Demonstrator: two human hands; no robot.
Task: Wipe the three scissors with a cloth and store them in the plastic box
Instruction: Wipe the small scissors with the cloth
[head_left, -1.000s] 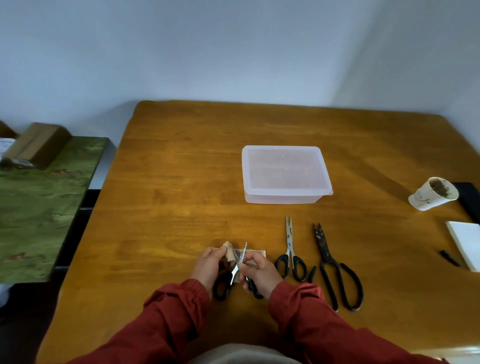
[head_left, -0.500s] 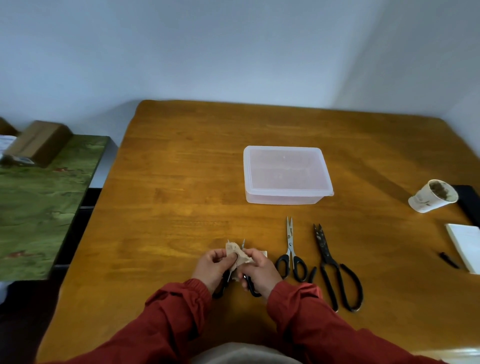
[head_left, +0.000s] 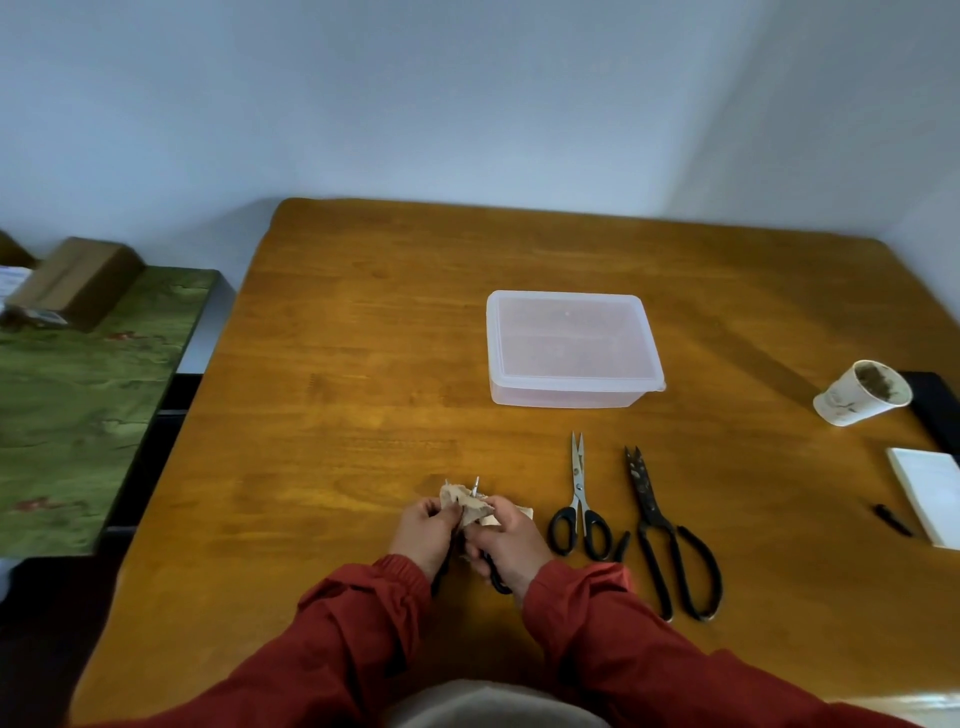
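Observation:
A small pair of scissors (head_left: 475, 485) with black handles is held above the wooden table (head_left: 337, 415) near its front edge. Only the blade tip shows above a crumpled beige cloth (head_left: 466, 503). My left hand (head_left: 426, 530) pinches the cloth against the blades. My right hand (head_left: 508, 540) grips the scissors by the handle end and touches the cloth. Two more pairs lie to the right: silver-bladed scissors (head_left: 578, 499) and larger dark scissors (head_left: 660, 535). The translucent plastic box (head_left: 571, 348) stands behind them with its lid on.
A paper cup (head_left: 860, 400) lies tipped at the right, next to a black object (head_left: 935, 410), a white pad (head_left: 930, 493) and a small black piece (head_left: 891, 519). A green-topped side table (head_left: 78, 405) with a cardboard box (head_left: 78, 280) stands left.
The cloth has been drawn up over the scissor blades, which were bare a second ago. Both hands have closed in around it. The other scissors and the box have stayed put.

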